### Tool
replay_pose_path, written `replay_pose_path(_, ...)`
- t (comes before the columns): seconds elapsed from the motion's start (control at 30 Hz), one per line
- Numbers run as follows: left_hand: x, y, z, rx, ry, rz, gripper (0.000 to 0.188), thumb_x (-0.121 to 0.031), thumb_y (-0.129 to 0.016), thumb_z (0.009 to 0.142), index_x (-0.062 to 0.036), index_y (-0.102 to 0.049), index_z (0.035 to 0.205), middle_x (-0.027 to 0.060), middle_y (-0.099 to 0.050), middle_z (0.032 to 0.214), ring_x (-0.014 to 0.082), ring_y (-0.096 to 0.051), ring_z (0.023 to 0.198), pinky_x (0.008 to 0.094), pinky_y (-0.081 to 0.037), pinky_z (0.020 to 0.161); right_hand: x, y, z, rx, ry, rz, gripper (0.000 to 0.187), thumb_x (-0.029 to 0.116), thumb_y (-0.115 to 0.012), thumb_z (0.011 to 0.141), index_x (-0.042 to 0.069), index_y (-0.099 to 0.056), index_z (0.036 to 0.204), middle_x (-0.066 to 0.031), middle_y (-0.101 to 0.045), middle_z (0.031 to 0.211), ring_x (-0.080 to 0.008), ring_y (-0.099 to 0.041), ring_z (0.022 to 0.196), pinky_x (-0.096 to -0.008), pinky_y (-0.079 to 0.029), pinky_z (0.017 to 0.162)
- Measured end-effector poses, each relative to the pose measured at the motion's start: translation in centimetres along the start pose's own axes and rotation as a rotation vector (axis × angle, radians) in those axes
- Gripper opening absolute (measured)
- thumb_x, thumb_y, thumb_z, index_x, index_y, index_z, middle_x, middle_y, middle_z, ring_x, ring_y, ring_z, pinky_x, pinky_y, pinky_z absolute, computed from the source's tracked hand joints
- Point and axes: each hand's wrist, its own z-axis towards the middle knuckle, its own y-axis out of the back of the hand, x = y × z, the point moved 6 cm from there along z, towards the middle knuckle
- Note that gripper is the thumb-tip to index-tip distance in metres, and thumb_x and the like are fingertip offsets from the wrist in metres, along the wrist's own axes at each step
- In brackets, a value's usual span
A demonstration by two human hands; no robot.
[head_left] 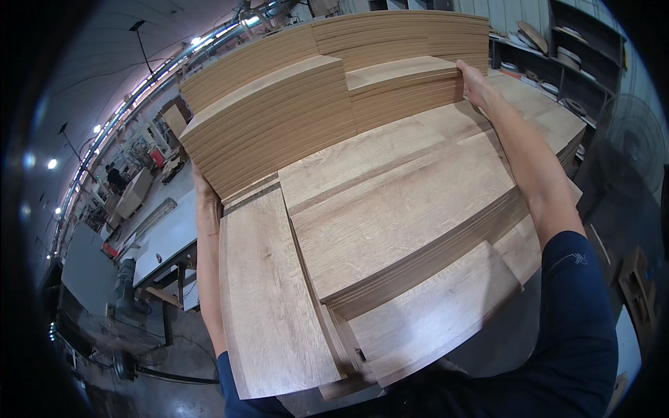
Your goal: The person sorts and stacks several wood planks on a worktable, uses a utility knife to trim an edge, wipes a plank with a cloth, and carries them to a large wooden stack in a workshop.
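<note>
A front row of stacked wood-grain boards (279, 132) stands in front of a taller back row (390, 40), both with brown edges toward me. My right hand (475, 83) grips the front row's right end, its fingertips at the top corner. At the opposite end, my left hand (203, 191) presses against the stack's side; its fingers are hidden behind the boards. Between my arms lie wide flat boards (404, 202), a long narrow board (268, 292) on the left and a lower board (432, 306) nearest my body.
To the left is a pale worktable (164, 233), with machinery beyond it. Dark shelves (585, 52) holding round rolls stand at the back right, near a large fan (633, 150). A distant person (116, 177) is at the far left.
</note>
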Motion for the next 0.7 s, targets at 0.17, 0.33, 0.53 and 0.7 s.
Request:
replay_pose_path(0.17, -0.4, 0.3, -1.3, 0.005, 0.004, 0.063, 0.092, -0.076, -0.03, 0.091, -0.0063, -0.033, 0.15, 0.0184, -0.039, 0.15, 0.03, -0.04, 0.136, 0.0429, -0.038, 0.109, -0.8, -1.0, -2.0, 0.228, -0.04, -0.005, 0.08, 0.054, -0.04, 0.098, 0.002, -0.017, 0.153, -0.0195, -0.011, 0.162, -0.0345, -0.01, 0.149, -0.0517, -0.006, 0.118)
replay_pose_path(0.33, -0.8, 3.0, -6.5, 0.096, -0.002, 0.234, 0.089, -0.072, -0.031, 0.094, -0.0043, -0.03, 0.15, 0.0198, -0.037, 0.151, 0.0296, -0.038, 0.138, 0.0434, -0.035, 0.112, 1.6, -1.3, -5.8, -0.08, 0.007, -0.085, 0.075, 0.055, -0.042, 0.097, -0.001, -0.033, 0.147, -0.022, -0.029, 0.155, -0.0375, -0.028, 0.143, -0.0561, -0.027, 0.11)
replay_pose_path(0.53, -0.8, 5.7, -21.4, 0.068, 0.294, 0.044, 0.079, -0.062, -0.035, 0.099, 0.0046, -0.039, 0.142, 0.0167, -0.055, 0.137, 0.0256, -0.057, 0.122, 0.0389, -0.047, 0.101, 9.1, -2.3, -6.0, -0.418, 0.464, -0.837, 0.052, 0.048, -0.056, 0.088, 0.005, -0.07, 0.114, -0.0226, -0.064, 0.122, -0.0387, -0.059, 0.116, -0.0482, -0.044, 0.1)
replay_pose_path(0.7, -4.6, 0.5, -33.8, -0.241, 0.222, -0.034, 0.062, -0.05, -0.04, 0.102, 0.0025, -0.051, 0.133, 0.0121, -0.066, 0.12, 0.0208, -0.065, 0.104, 0.0332, -0.052, 0.092, 13.5, -13.6, -6.7, 0.189, 0.818, -0.871, 0.042, 0.05, -0.065, 0.083, 0.014, -0.075, 0.102, -0.0153, -0.072, 0.103, -0.0314, -0.068, 0.101, -0.0433, -0.053, 0.089)
